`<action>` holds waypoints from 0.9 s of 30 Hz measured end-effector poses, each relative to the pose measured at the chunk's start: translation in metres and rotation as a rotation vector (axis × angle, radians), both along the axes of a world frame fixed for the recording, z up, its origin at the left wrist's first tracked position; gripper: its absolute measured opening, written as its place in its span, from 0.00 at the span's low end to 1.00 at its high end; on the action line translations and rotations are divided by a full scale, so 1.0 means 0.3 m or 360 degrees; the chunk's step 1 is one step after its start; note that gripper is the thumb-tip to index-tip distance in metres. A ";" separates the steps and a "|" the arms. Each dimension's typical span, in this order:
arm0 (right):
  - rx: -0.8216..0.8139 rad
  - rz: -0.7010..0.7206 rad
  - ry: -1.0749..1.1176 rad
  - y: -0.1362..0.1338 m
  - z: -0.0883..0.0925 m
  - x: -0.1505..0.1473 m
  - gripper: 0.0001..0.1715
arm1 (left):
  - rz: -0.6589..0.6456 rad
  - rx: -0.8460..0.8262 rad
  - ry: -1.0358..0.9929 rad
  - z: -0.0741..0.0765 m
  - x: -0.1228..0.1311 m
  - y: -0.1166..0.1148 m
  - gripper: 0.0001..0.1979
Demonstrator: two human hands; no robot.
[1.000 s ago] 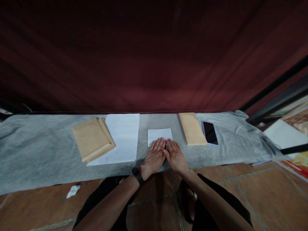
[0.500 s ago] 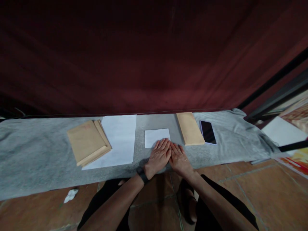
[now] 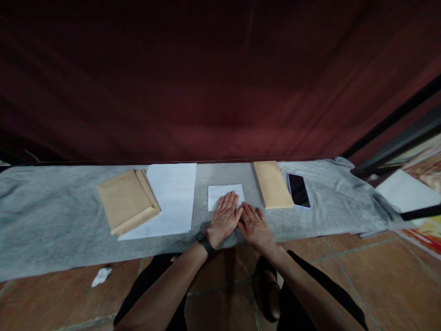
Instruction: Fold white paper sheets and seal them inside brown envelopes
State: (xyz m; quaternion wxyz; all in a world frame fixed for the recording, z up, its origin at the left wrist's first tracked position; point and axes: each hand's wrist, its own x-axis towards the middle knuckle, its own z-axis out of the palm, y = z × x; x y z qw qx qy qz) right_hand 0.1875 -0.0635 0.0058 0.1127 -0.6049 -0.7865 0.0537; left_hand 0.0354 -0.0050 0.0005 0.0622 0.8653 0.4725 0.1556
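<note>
A small white folded-looking sheet of paper [image 3: 215, 193] lies flat on the grey cloth [image 3: 223, 174] in front of me. My left hand [image 3: 225, 218] rests flat over its lower part, fingers stretched forward, and wears a dark wristband. Beside it, my right hand [image 3: 255, 225] lies palm down with fingers extended, its fingertips at the paper's lower right corner. The two hands nearly meet at the thumbs. Neither has anything gripped in it. Part of the paper's near edge is hidden under my left hand.
Brown envelopes [image 3: 126, 200] overlap larger white sheets [image 3: 175, 197] on the left. To the right lie a stack of long tan envelopes [image 3: 274, 186] and a phone [image 3: 298, 190]. A dark red curtain [image 3: 220, 92] hangs behind. Crumpled white tissue [image 3: 101, 276] is on the tiled floor.
My left hand has shifted slightly up and left over the small paper, moving a little apart from my right hand. The right hand stays nearly in place.
</note>
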 end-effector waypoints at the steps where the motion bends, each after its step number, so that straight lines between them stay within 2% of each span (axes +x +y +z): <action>1: 0.0005 -0.0001 0.0001 0.000 0.000 0.000 0.30 | 0.0043 -0.0005 -0.0008 0.001 -0.006 0.001 0.28; 9: 0.0036 0.0014 0.0012 -0.005 0.007 0.008 0.30 | 0.0332 -0.0028 0.0003 -0.027 -0.107 0.006 0.31; 14: 0.0022 -0.0013 0.0056 0.005 0.021 0.007 0.29 | 0.0444 0.0026 0.0010 -0.039 -0.150 0.001 0.32; 22: -0.0048 -0.0113 0.0111 0.103 0.056 -0.018 0.28 | 0.0544 0.0051 0.0335 0.024 -0.117 -0.006 0.30; 27: -0.0017 -0.0189 0.0073 0.154 0.043 -0.012 0.28 | 0.0565 0.0113 0.0333 0.073 -0.102 0.021 0.27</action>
